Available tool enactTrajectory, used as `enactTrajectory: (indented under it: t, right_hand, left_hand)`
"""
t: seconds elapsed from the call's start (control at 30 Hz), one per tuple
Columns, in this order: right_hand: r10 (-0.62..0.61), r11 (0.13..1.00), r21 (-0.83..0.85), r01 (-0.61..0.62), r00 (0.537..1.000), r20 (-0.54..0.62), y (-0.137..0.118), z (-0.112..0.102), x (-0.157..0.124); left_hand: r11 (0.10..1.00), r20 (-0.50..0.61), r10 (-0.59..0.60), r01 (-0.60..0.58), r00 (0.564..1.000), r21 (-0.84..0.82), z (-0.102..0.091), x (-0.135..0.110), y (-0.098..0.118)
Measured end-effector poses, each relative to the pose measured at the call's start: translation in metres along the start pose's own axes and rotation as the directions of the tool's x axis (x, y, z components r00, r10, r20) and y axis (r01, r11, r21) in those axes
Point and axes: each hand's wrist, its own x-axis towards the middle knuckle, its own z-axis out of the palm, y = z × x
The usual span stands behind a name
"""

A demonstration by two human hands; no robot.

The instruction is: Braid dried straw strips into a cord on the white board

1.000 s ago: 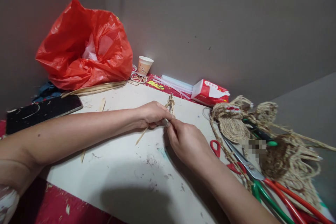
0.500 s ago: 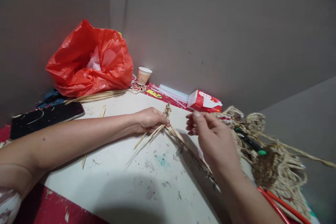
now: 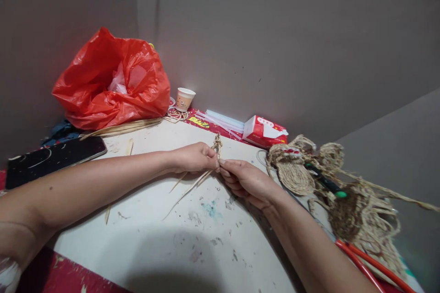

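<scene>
My left hand point(image 3: 197, 157) pinches a braid of dried straw point(image 3: 217, 143) above the middle of the white board point(image 3: 154, 238). The braid's rough end sticks up past the fingers. Loose straw strips point(image 3: 188, 190) hang out below that hand toward the lower left. My right hand point(image 3: 245, 181) meets the left from the other side, its thumb and forefinger pressed together on the straw at the same spot. Its curled fingers hide most of what runs beneath them.
A red plastic bag point(image 3: 113, 82) stands at back left, beside a paper cup point(image 3: 184, 99). A phone point(image 3: 57, 160) lies left. Tissues point(image 3: 264, 132) sit behind. On the right are coiled straw cord point(image 3: 297, 174), a dark tool with a green tip point(image 3: 325, 181) and red handles point(image 3: 373, 263).
My right hand has moved left from beside the braid and closed on the straw next to my left hand. The left hand keeps its hold; the view has shifted slightly.
</scene>
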Motion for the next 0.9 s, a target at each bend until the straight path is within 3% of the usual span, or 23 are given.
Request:
enactTrajectory:
  t: [0.13,0.3,0.47,0.57,0.67,0.73,0.8,0.83,0.9]
  right_hand:
    - [-0.029,0.999,0.032,0.030,0.999,-0.041,0.003,0.002,0.002]
    - [-0.061,0.996,0.057,0.070,0.988,-0.141,0.007,0.014,0.001]
    - [-0.093,0.986,0.119,0.118,0.976,-0.198,0.011,0.022,-0.001]
    - [-0.094,0.978,0.164,0.127,0.976,-0.195,0.015,0.026,-0.002]
    - [-0.072,0.968,0.222,0.117,0.977,-0.198,0.017,0.028,-0.002]
    - [-0.061,0.961,0.254,0.111,0.979,-0.196,0.016,0.026,-0.002]
    - [-0.066,0.953,0.279,0.113,0.983,-0.173,0.014,0.022,-0.002]
    - [-0.076,0.950,0.289,0.120,0.984,-0.160,0.012,0.019,-0.002]
    - [-0.103,0.942,0.305,0.143,0.984,-0.143,0.009,0.014,-0.003]
  left_hand:
    - [0.952,0.012,0.101,-0.100,0.995,0.288,-0.008,0.000,0.003]
    - [0.774,-0.050,0.158,-0.093,0.986,0.627,-0.004,-0.011,0.018]
    - [0.448,-0.082,0.242,-0.036,0.967,0.893,0.025,-0.024,0.014]
    - [0.228,0.027,0.273,-0.092,0.962,0.969,0.039,-0.029,0.000]
    - [0.102,0.161,0.271,-0.194,0.949,0.976,0.049,-0.035,-0.009]
    - [0.090,0.241,0.242,-0.269,0.940,0.959,0.052,-0.042,-0.005]
    - [0.162,0.274,0.253,-0.320,0.928,0.933,0.051,-0.048,0.006]
    - [0.228,0.249,0.304,-0.324,0.920,0.918,0.049,-0.051,0.013]
    - [0.382,0.074,0.463,-0.274,0.883,0.883,0.040,-0.050,0.026]
